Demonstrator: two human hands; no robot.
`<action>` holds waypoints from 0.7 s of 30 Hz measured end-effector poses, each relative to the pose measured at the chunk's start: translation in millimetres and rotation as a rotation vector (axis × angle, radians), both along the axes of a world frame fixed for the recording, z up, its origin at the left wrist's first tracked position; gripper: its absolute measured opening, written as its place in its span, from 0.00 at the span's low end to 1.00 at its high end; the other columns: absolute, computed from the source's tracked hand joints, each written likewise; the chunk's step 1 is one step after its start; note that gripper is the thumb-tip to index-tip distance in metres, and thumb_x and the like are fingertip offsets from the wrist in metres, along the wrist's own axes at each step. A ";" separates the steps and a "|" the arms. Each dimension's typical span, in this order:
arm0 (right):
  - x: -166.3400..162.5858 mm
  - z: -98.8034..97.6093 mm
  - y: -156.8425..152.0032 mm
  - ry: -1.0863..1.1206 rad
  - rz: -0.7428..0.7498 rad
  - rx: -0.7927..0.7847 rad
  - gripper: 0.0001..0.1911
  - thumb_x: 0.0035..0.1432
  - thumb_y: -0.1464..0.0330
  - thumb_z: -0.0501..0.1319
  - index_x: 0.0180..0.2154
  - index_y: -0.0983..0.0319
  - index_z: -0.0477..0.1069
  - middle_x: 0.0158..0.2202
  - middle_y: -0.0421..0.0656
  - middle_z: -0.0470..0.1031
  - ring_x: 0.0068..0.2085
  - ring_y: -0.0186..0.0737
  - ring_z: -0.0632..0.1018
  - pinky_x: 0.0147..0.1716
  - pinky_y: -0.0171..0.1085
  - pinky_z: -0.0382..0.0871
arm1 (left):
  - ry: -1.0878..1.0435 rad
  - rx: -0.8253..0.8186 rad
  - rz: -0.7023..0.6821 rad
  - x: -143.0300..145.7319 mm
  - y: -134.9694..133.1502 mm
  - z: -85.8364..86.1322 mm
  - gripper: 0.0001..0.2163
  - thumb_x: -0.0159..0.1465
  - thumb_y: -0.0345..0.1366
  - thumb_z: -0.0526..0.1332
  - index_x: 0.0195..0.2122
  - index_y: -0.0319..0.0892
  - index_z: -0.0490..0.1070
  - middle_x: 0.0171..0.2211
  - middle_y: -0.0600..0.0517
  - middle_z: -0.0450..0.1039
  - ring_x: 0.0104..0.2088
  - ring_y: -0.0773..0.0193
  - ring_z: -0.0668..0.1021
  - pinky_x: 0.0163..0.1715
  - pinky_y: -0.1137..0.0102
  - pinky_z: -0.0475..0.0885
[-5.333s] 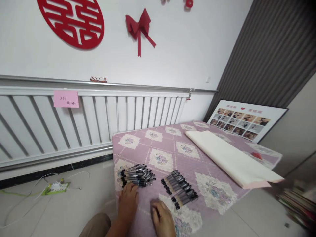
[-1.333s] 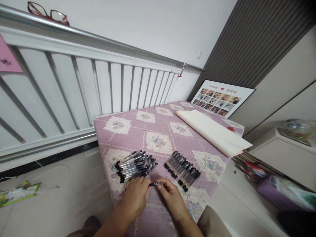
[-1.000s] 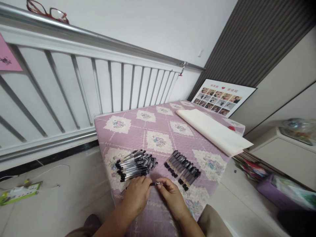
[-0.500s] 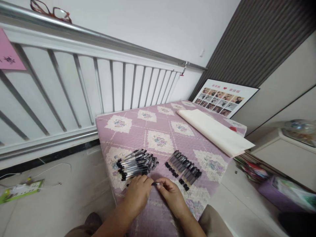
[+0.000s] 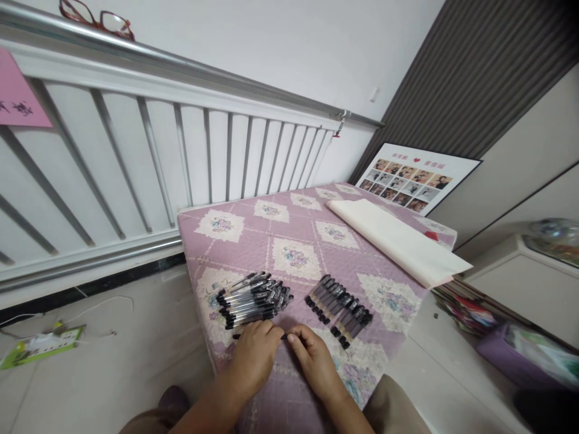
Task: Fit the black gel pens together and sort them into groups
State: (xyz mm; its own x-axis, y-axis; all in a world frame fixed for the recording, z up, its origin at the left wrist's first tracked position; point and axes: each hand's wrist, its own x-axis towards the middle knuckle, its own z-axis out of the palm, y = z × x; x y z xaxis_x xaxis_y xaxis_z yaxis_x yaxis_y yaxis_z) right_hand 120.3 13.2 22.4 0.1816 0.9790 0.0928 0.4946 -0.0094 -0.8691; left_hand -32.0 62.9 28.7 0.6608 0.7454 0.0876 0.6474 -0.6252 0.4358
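The left hand (image 5: 257, 354) grips one pen (image 5: 284, 337); the right hand (image 5: 315, 357) pinches its end, seemingly to steady it between them; a heaped pile of pens (image 5: 254, 299) lies just beyond the left hand; a neater row (image 5: 340, 305) beyond the right, probably separating two groups.

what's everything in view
cloth: one, purple, centre
pen pile: many, clear-black, on cloth
pen row: many, clear-black, right of pile
held pen: one, black, below pile
sheet: one, cream, on cloth
photo board: one, white, far end
radiator: one, white, left
glasses: one pair, reddish, above radiator
note: one, pink, on radiator
power strip: one, green-white, left floor
container: one, purple, right floor
cabinet: one, pale, right
left hand, right hand: one each, bare, on pen
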 end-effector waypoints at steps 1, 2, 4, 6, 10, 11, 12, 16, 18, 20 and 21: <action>-0.5 -1.2 0.2 -0.015 -0.009 0.011 0.14 0.59 0.59 0.55 0.27 0.60 0.67 0.25 0.39 0.69 0.29 0.38 0.70 0.31 0.34 0.64 | -0.005 -0.004 -0.002 -0.4 0.1 0.9 0.10 0.68 0.32 0.50 0.39 0.45 0.72 0.38 0.51 0.72 0.41 0.59 0.73 0.43 0.65 0.65; -0.7 -2.3 0.3 -0.023 -0.017 0.019 0.14 0.60 0.59 0.55 0.26 0.60 0.67 0.25 0.38 0.69 0.29 0.38 0.70 0.30 0.34 0.64 | -0.009 -0.010 -0.001 -0.7 0.4 1.8 0.10 0.68 0.32 0.50 0.39 0.45 0.72 0.38 0.51 0.73 0.41 0.59 0.73 0.43 0.65 0.66; -0.5 -3.9 0.5 -0.011 -0.020 0.029 0.14 0.60 0.59 0.55 0.26 0.60 0.68 0.25 0.39 0.69 0.30 0.38 0.70 0.31 0.34 0.64 | -0.013 -0.023 0.009 -1.1 0.9 3.0 0.10 0.68 0.32 0.51 0.41 0.45 0.72 0.39 0.51 0.73 0.42 0.59 0.73 0.44 0.65 0.66; 0.2 -4.1 0.5 0.045 -0.014 0.035 0.12 0.59 0.59 0.55 0.32 0.59 0.70 0.29 0.40 0.72 0.33 0.39 0.72 0.35 0.35 0.66 | -0.021 -0.035 0.023 -0.8 1.3 3.0 0.10 0.68 0.32 0.52 0.44 0.45 0.71 0.40 0.51 0.73 0.43 0.59 0.73 0.45 0.64 0.66; 0.7 -1.0 -0.3 0.163 0.043 0.028 0.12 0.59 0.61 0.57 0.42 0.58 0.71 0.36 0.42 0.75 0.39 0.41 0.75 0.41 0.37 0.67 | -0.055 -0.049 0.050 1.4 0.6 -1.3 0.13 0.66 0.31 0.54 0.52 0.47 0.66 0.44 0.50 0.73 0.46 0.59 0.73 0.47 0.64 0.66; 0.7 -0.1 -0.6 0.175 0.059 0.021 0.11 0.59 0.61 0.58 0.40 0.59 0.71 0.37 0.42 0.76 0.39 0.41 0.75 0.42 0.37 0.67 | -0.059 -0.052 0.049 1.7 0.4 -2.6 0.14 0.66 0.31 0.54 0.53 0.47 0.65 0.45 0.50 0.72 0.46 0.59 0.73 0.48 0.64 0.66; 0.8 0.5 -0.9 0.181 0.068 0.013 0.10 0.59 0.61 0.57 0.38 0.59 0.72 0.37 0.42 0.76 0.39 0.41 0.75 0.42 0.37 0.67 | -0.060 -0.055 0.046 1.7 0.4 -3.6 0.15 0.66 0.31 0.54 0.53 0.47 0.64 0.46 0.50 0.72 0.46 0.59 0.73 0.48 0.64 0.66; 3.1 -1.3 -1.6 0.206 0.001 0.011 0.10 0.58 0.60 0.58 0.35 0.59 0.72 0.33 0.41 0.76 0.37 0.41 0.74 0.40 0.37 0.66 | -0.039 -0.049 0.036 -2.6 4.0 -1.6 0.16 0.66 0.35 0.54 0.55 0.47 0.63 0.46 0.49 0.72 0.46 0.57 0.73 0.47 0.64 0.66; 5.2 -4.2 -1.7 0.230 -0.046 0.012 0.10 0.57 0.59 0.59 0.34 0.59 0.72 0.32 0.40 0.75 0.36 0.40 0.74 0.39 0.36 0.66 | -0.003 -0.045 0.034 -6.3 7.4 2.7 0.14 0.66 0.37 0.54 0.53 0.47 0.65 0.44 0.49 0.73 0.45 0.56 0.74 0.45 0.63 0.66; 6.9 -6.7 -1.8 0.256 -0.077 0.006 0.11 0.57 0.58 0.59 0.34 0.59 0.72 0.31 0.40 0.74 0.35 0.40 0.73 0.38 0.36 0.66 | 0.041 -0.051 0.025 -9.4 10.4 7.1 0.11 0.67 0.38 0.52 0.47 0.47 0.69 0.40 0.50 0.74 0.42 0.56 0.75 0.43 0.64 0.66; 7.4 -7.4 -1.8 0.266 -0.085 0.001 0.11 0.56 0.58 0.60 0.33 0.59 0.72 0.31 0.40 0.74 0.35 0.40 0.73 0.38 0.36 0.66 | 0.059 -0.056 0.017 -10.5 11.4 8.9 0.10 0.67 0.37 0.52 0.44 0.47 0.70 0.39 0.50 0.74 0.41 0.56 0.75 0.41 0.65 0.66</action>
State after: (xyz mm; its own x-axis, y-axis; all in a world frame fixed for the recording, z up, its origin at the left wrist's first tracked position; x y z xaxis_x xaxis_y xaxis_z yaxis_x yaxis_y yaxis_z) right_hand 127.7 11.5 14.9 0.2817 0.9590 0.0321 0.2464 -0.0400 -0.9683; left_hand -42.5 74.3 37.6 0.6508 0.7592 0.0063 0.6836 -0.5895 0.4304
